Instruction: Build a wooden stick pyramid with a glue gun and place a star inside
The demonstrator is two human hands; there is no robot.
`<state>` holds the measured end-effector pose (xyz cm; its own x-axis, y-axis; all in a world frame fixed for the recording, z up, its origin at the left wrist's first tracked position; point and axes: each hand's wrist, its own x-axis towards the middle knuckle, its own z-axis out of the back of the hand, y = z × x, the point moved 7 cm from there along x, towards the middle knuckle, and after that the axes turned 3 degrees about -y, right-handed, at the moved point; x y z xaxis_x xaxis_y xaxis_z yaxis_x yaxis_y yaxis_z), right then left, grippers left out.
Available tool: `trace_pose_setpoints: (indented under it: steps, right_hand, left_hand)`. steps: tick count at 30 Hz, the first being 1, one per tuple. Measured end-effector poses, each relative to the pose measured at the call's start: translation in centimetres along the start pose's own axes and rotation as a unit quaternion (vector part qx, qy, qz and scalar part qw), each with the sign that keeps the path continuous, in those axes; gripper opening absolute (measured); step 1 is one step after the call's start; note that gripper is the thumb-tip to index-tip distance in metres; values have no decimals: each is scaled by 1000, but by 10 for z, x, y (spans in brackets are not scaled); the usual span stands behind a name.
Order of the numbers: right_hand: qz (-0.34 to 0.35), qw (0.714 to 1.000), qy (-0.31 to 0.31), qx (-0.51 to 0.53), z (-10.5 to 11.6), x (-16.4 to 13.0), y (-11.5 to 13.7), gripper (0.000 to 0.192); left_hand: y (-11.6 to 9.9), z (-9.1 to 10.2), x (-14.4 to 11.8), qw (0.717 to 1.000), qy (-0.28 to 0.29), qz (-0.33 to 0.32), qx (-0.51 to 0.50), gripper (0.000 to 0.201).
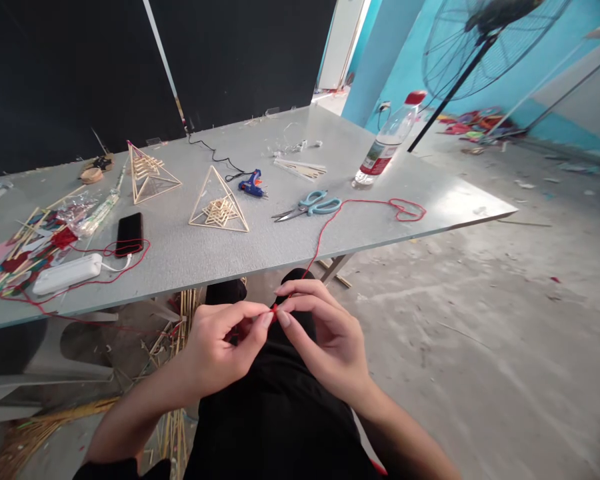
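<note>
Above my lap, my left hand and my right hand meet, each pinching a small knotted part of a red cord between thumb and finger. From there the cord climbs over the table edge, past the blue-handled scissors, and ends in a loose loop. More of it trails to the left around a black phone and a white power bank or strip. The fingertips partly hide the knot's shape.
On the grey table stand two stick pyramids, a blue glue gun and a tilted-looking water bottle. Scraps and sticks pile up at left. A fan stands beyond the table; bamboo sticks lie below.
</note>
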<state>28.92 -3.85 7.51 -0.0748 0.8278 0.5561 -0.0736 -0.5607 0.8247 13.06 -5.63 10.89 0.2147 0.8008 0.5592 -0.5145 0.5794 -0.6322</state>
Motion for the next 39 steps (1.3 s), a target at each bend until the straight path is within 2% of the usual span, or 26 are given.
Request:
trace_pose_setpoints:
  steps: [8, 12, 15, 20, 23, 26, 31, 35, 37, 39]
  right_hand:
    - [-94, 988, 22, 120, -1, -1, -14, 5]
    - [-131, 979, 44, 152, -5, -6, -20, 5]
    - [-118, 983, 43, 134, -6, -8, -19, 5]
    - [-54, 997, 35, 51, -5, -6, -9, 4]
    - [-57, 997, 23, 44, -2, -4, -9, 5]
    - [-108, 991, 20, 82, -1, -3, -16, 12]
    - [-228, 956, 22, 181, 4, -5, -36, 24]
    - [-299, 916, 17, 266, 13, -5, -55, 31]
    - [-321, 901, 10, 292, 18, -5, -63, 33]
    - [-332, 892, 8, 306, 22, -5, -69, 34]
  left_hand:
    - [10, -2, -2, 996, 23, 64, -60, 13]
    - [20, -7, -3, 982, 48, 134, -124, 21]
    - [23, -12, -2, 970, 54, 168, -165, 20]
    - [24, -13, 0, 975, 27, 166, -146, 13]
    - [30, -15, -3, 965, 43, 194, -169, 14]
    - [41, -20, -11, 927, 69, 260, -262, 22]
    - [55, -30, -22, 818, 124, 319, -462, 27]
    - [69, -19, -30, 792, 144, 320, -500, 39]
    - [77, -8, -34, 798, 146, 308, -496, 44]
    - [86, 9, -36, 857, 139, 265, -419, 51]
